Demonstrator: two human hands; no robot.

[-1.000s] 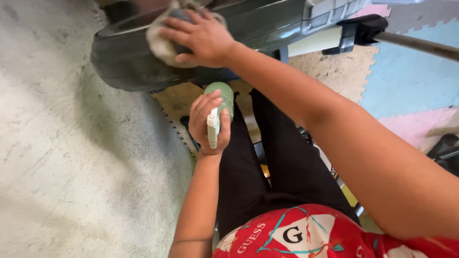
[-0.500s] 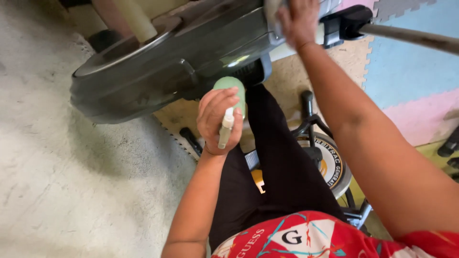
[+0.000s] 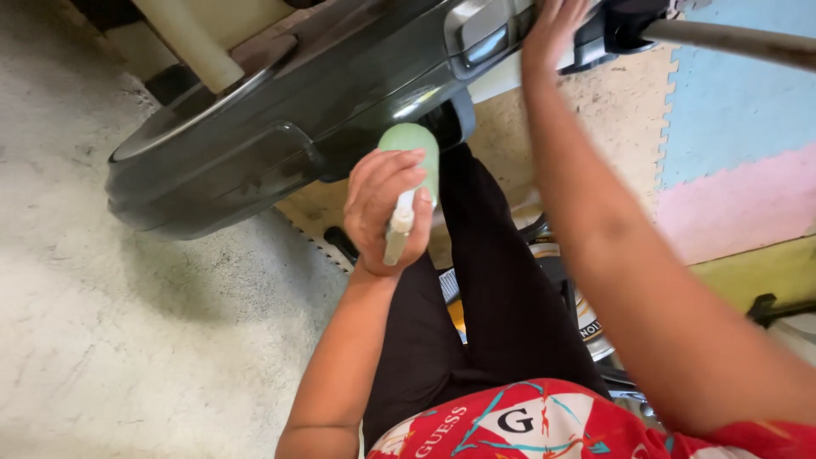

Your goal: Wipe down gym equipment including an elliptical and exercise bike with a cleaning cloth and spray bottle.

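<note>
- Pale green spray bottle [image 3: 410,149] with a white nozzle, in my left hand [image 3: 387,204].
- Glossy dark grey machine housing [image 3: 280,119] just above that hand.
- Blue, pink and beige foam mats [image 3: 731,136] right of my right hand [image 3: 552,34].
- Speckled grey floor [image 3: 127,340] to its left.

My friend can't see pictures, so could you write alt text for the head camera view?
Seen from above, a person's left hand grips a green spray bottle while the right hand presses on a dark grey exercise machine, standing over concrete floor and coloured foam mats.
</note>
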